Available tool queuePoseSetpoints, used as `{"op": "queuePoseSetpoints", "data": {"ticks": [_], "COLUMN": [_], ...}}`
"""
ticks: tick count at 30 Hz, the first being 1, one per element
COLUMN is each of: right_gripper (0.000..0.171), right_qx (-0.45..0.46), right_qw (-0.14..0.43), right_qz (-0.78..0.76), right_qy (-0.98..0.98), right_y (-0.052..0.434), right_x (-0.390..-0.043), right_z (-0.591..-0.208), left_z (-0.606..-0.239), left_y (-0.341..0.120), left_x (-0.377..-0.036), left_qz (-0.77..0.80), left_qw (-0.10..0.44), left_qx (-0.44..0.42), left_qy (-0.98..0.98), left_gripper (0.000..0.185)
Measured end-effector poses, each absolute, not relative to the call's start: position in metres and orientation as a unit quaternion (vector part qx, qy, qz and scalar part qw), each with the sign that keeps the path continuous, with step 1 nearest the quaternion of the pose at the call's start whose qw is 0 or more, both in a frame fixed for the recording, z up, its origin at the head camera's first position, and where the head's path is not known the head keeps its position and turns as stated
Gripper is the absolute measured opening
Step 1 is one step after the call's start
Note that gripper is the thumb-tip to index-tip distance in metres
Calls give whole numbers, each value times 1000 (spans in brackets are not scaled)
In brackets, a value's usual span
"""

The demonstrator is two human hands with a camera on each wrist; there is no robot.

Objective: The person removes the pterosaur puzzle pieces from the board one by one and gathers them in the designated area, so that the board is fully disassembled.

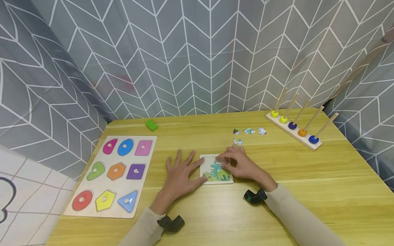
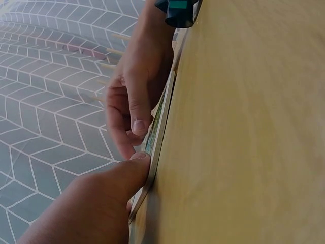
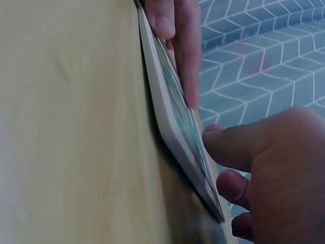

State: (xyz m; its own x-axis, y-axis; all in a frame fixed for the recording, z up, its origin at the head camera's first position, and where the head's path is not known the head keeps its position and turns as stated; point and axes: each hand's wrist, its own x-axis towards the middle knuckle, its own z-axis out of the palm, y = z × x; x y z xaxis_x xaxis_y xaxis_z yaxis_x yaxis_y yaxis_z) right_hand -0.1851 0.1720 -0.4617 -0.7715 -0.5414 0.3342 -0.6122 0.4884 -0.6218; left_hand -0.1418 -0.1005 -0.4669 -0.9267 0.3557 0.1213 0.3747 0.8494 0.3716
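Observation:
A small framed jigsaw puzzle lies flat on the table between the hands. Several fitted pieces in it show a teal dinosaur over green ground; its upper left is bare. My left hand spreads its fingers at the board's left side, with the index fingertip near the upper corner and the thumb on the lower edge. Over the board's upper right reaches my right hand, its index fingertip and thumb apart, close over the dinosaur piece. The other right fingers bend under the palm. In the right wrist view the thumb shows beside the board.
Several loose puzzle pieces lie beyond the right hand. A wooden shape board with knobbed shapes is at left, a green block at the back. On the right stands a peg rack with coloured rings. A grey patterned curtain hangs behind.

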Motion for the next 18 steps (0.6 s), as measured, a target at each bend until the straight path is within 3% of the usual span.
{"op": "queuePoseSetpoints", "data": {"ticks": [18], "right_gripper": [32], "right_qx": [338], "right_qw": [4], "right_qz": [354], "right_qy": [-872], "right_y": [164], "right_x": [-180], "right_z": [-461], "left_z": [-466], "left_y": [-100], "left_x": [-142], "left_qz": [-202], "left_qw": [19], "left_qx": [-185], "left_qy": [-962], "left_gripper": [68]}}
